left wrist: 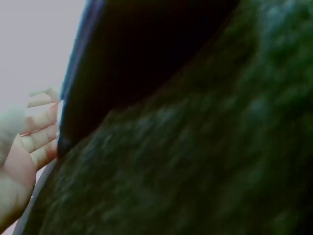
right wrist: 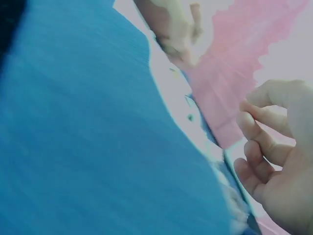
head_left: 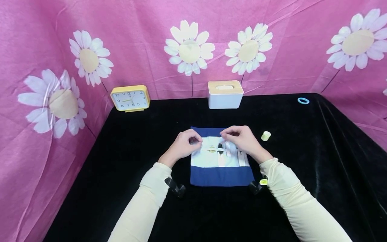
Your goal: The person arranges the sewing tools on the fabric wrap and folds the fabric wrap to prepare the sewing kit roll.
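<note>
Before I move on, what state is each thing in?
Blue and white organizer: spread open.
Black item: lying on the organizer.
Yellow clock: upright, dial showing.
Tissue box: upright, slot on top.
Blue ring: lying flat.
Pale yellow spool: beside the organizer.
Left hand: fingers bent, grip unclear.
Right hand: thumb meeting fingertip, grip unclear.

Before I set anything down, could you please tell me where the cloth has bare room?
The black cloth is bare between the yellow clock and left hand, and between the tissue box and blue ring. It is crowded at the blue organizer, with that hand, the right hand and a yellow roll close by.
</note>
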`<state>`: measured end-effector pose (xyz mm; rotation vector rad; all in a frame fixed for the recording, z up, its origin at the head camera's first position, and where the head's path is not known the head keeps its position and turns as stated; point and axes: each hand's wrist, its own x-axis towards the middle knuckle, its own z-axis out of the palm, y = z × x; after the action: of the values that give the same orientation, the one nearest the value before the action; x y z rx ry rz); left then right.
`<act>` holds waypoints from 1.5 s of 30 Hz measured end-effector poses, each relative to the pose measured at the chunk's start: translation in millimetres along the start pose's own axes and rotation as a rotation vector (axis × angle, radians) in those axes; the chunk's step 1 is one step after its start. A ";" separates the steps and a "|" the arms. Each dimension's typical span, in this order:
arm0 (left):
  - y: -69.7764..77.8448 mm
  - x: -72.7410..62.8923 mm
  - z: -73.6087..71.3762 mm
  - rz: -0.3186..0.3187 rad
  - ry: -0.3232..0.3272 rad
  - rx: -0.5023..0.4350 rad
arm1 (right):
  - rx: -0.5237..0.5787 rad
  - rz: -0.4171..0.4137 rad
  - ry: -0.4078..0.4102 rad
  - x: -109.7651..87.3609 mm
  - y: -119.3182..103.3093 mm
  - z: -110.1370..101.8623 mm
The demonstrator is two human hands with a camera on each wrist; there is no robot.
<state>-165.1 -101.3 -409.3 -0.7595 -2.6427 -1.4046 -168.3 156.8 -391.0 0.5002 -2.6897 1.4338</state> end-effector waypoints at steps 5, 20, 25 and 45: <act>-6.6 -2.4 -10.2 0.015 0.041 0.014 | -0.014 -0.004 0.062 -0.7 3.5 -25.4; -15.6 -5.9 -13.5 -0.011 0.049 -0.011 | -0.013 0.004 0.254 -13.0 43.5 -95.1; -17.7 -5.6 -12.9 -0.004 0.040 -0.016 | 0.052 -0.009 0.258 -19.1 61.3 -105.6; -16.8 -3.2 -11.2 0.030 0.024 -0.002 | 0.163 0.018 0.061 -32.5 93.3 -118.6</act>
<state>-171.8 -119.3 -416.5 -0.7740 -2.6009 -1.3999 -178.5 310.3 -404.7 0.4351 -2.5503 1.6538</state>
